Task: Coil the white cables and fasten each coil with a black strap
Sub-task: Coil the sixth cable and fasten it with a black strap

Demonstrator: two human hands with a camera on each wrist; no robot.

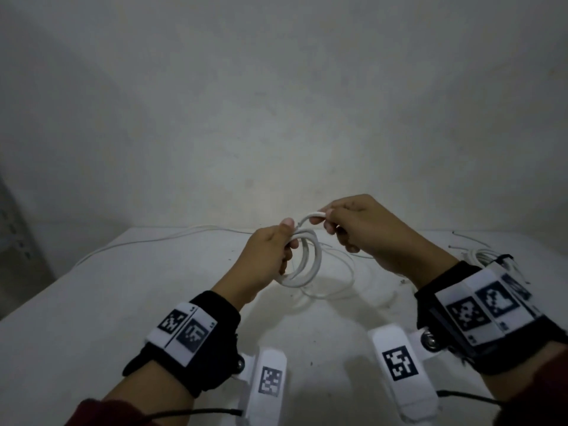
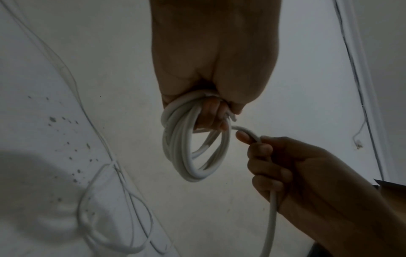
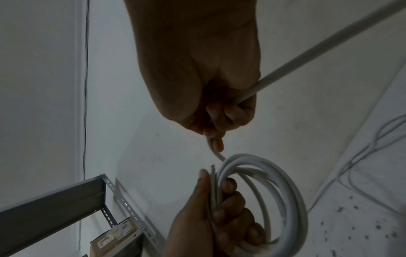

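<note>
A thick white cable wound into a coil (image 1: 307, 262) hangs above the white table (image 1: 92, 302). My left hand (image 1: 270, 256) grips the coil's top, fingers curled through its loops (image 2: 186, 153) (image 3: 274, 191). My right hand (image 1: 356, 226) holds the free run of the same cable (image 1: 313, 216), which arcs over to the coil; the cable passes through its fist (image 2: 272, 217) and trails off (image 3: 329, 52). One short cut end (image 3: 212, 167) sticks up beside the left thumb. No black strap shows clearly in any view.
Thin white cables (image 1: 332, 272) lie loose on the table under the hands, and one (image 1: 138, 241) runs off to the back left. Another bundle of cables (image 1: 482, 256) lies at the right by my wrist. A metal shelf frame (image 3: 105, 200) stands left of the table.
</note>
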